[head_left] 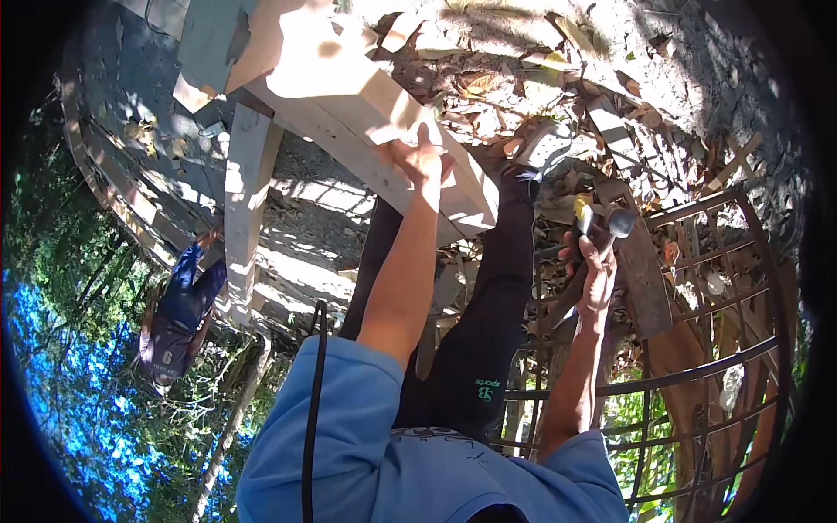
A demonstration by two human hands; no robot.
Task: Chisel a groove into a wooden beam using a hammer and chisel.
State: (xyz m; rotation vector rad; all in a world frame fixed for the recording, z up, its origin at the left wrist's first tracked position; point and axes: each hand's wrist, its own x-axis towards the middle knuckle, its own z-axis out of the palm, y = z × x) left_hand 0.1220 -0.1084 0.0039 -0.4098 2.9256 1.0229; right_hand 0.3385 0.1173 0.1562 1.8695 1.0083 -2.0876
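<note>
A thick, pale squared timber (336,131) slants in front of me, its near end between my legs. My left hand (418,161) rests on the timber near that end, its thumb apart from the fingers. To the right, away from the timber, my right hand (597,266) is closed round a hammer with a rounded grey head (621,223). A yellow-ended tool (582,207) sits beside the hammer head, in the same grip; a pointed, pale part shows below the hand. The fingers partly hide both handles.
An upright board (248,183) and more timber (214,44) stand at the left. A curved metal grille (697,375) lies at my right beside a weathered plank (641,279). Dry leaves (488,96) cover the ground. Another person (179,322) is at the far left.
</note>
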